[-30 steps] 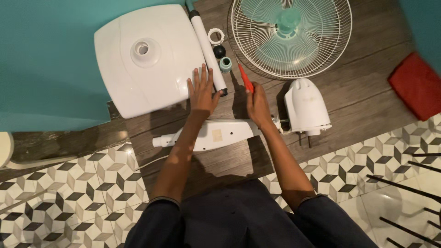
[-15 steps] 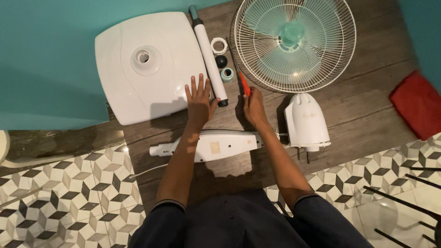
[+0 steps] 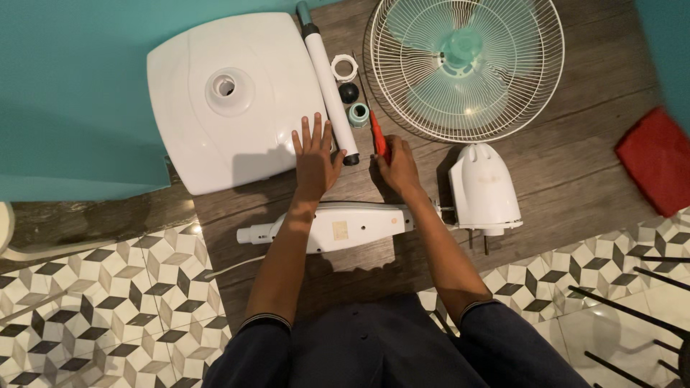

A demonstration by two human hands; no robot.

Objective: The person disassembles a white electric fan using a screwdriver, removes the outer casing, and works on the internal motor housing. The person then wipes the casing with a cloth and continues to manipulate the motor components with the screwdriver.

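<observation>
Right hand (image 3: 397,167) pinching the red-handled screwdriver (image 3: 376,136), its long axis pointing away, just right of the white tube (image 3: 328,80); left hand (image 3: 316,159), fingers spread, touches that tube.

The left hand (image 3: 316,159) is now laid flat with fingers spread against the near end of the white tube (image 3: 329,84), overlapping the edge of the square white base (image 3: 215,136); before it was angled toward the tube. The right hand (image 3: 397,167) is now closed on the red-handled tool (image 3: 377,138), where before it was only beside it.
</observation>
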